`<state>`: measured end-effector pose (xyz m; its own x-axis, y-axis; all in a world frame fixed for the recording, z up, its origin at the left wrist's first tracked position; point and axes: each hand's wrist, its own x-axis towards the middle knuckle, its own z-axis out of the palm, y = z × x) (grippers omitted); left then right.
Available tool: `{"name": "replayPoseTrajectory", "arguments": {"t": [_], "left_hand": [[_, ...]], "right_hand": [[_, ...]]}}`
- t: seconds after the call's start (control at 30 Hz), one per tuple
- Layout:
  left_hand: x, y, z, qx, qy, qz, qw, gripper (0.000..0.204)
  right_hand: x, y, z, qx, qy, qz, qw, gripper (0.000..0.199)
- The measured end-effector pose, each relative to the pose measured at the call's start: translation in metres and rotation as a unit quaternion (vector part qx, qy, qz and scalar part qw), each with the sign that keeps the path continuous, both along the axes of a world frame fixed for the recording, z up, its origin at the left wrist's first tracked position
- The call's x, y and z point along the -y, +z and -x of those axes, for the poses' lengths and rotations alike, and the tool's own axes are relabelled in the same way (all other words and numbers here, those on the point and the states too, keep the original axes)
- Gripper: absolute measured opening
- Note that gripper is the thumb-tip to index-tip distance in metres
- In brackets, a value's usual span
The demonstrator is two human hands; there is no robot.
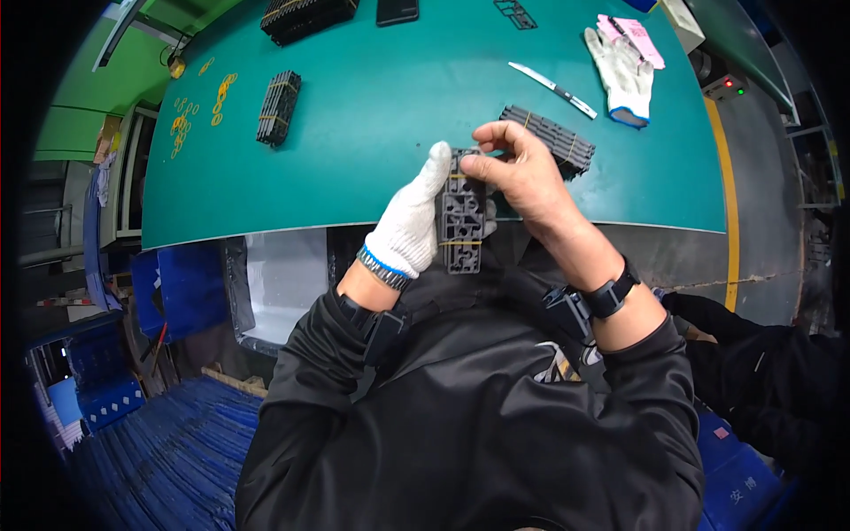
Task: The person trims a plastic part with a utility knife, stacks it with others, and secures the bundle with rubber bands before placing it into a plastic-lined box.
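— What do we have in our hands here?

— We hold a stack of grey plastic parts [463, 221] upright over the near edge of the green desk [372, 115]. Our gloved left hand [412, 221] has its fingers closed round the stack's left side. Our bare right hand [522, 173] pinches the top of it, fingers bent and shut on the upper end.

— Is the stack bound?

— We see thin yellow bands across it, one near the top, one near the bottom.

— And what lies around us on the desk?

— Just beyond our right hand rests another bundle of grey parts [551, 140]. Farther right we see a knife [553, 88] and a spare white glove [622, 75] with a pink paper [636, 37] beside it. To the left lies a dark bundle [279, 108], and past it loose yellow rubber bands [199, 106] are scattered. A larger dark pile [305, 18] sits at the far edge.
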<state>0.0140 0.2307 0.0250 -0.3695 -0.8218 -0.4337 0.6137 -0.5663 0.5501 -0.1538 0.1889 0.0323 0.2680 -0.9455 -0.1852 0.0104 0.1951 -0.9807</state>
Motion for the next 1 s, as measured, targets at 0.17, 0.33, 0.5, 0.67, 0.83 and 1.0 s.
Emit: {"name": "replayPoseTrajectory", "arguments": {"t": [0.17, 0.33, 0.5, 0.67, 0.83, 1.0], "left_hand": [[0.004, 0.001, -0.005, -0.046, 0.006, 0.001, 0.999, 0.054], [0.010, 0.000, -0.015, -0.106, 0.052, 0.044, 0.992, 0.056], [0.015, -0.002, -0.020, -0.109, 0.057, 0.067, 0.990, 0.057], [0.015, 0.000, -0.019, -0.085, 0.057, 0.062, 0.993, 0.054], [0.014, 0.000, -0.017, -0.091, 0.049, 0.030, 0.994, 0.047], [0.013, -0.005, -0.017, -0.065, 0.037, 0.006, 0.997, 0.050]], "right_hand": [[-0.008, 0.004, 0.002, 0.012, -0.029, 0.005, 1.000, 0.039], [-0.046, -0.010, 0.013, 0.099, -0.058, -0.013, 0.993, 0.041], [-0.071, -0.002, 0.014, 0.163, 0.002, -0.126, 0.978, 0.049], [-0.070, 0.000, 0.015, 0.157, 0.046, -0.145, 0.976, 0.057], [-0.066, 0.000, 0.012, 0.138, 0.055, -0.131, 0.980, 0.057], [-0.056, 0.010, 0.012, 0.049, 0.066, -0.105, 0.991, 0.058]]}}
